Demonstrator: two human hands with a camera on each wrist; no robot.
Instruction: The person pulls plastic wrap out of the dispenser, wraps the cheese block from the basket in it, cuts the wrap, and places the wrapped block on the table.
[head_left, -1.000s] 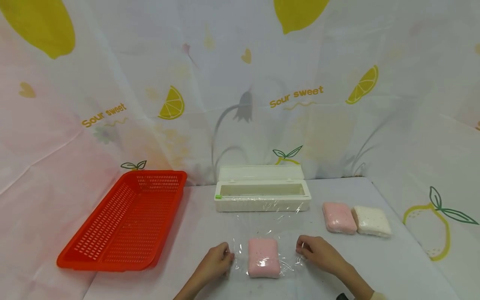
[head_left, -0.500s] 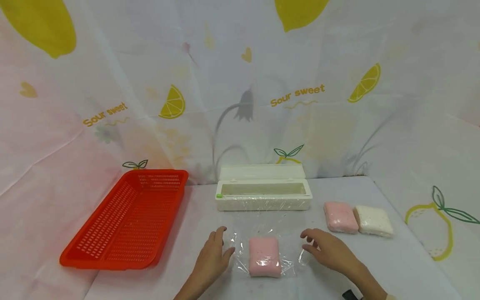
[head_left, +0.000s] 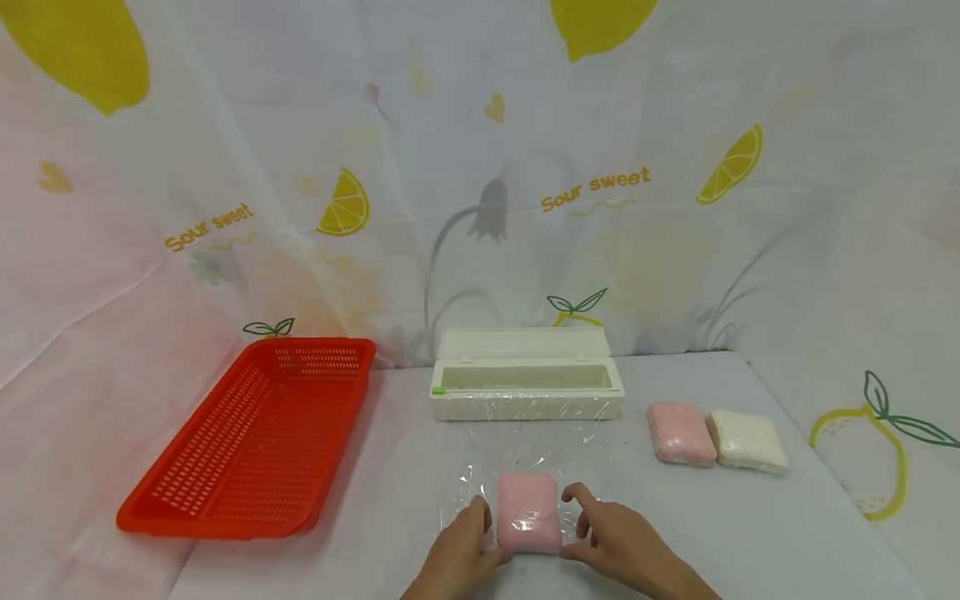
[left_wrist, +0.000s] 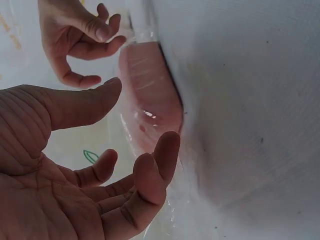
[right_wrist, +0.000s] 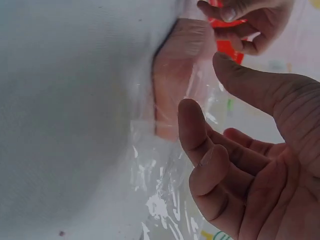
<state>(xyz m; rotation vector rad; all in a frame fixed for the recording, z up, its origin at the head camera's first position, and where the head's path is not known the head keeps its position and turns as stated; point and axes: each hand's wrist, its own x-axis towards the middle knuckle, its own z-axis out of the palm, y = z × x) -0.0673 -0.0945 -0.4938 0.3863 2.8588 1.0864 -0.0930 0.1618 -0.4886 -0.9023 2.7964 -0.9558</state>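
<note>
A pink, rounded square block (head_left: 528,510) lies on the table with clear plastic film (head_left: 540,446) about it. On its left side is my left hand (head_left: 459,552), thumb close to the near corner and fingers loosely bent. My right hand (head_left: 626,540) mirrors it on the right side, thumb by the other near corner. Both wrist views show a gap between thumb and fingers, with nothing pinched. The block (left_wrist: 152,87) looks film-covered on its near end in the left wrist view. Wrinkled film (right_wrist: 162,205) spreads beside the right fingers. Whether the fingertips touch the film is unclear.
Behind the block stands a white film dispenser box (head_left: 525,408), lid up, film running from its front. A red perforated basket (head_left: 347,442) is at left. Toward the right lie another pink block (head_left: 681,435) and a white block (head_left: 748,442), both wrapped. Printed cloth hangs behind.
First the hands held the film's side edges out wide; then the fingers spread and let go. Now both hands have come inward and nearer, beside the block. The block has stayed in place.
</note>
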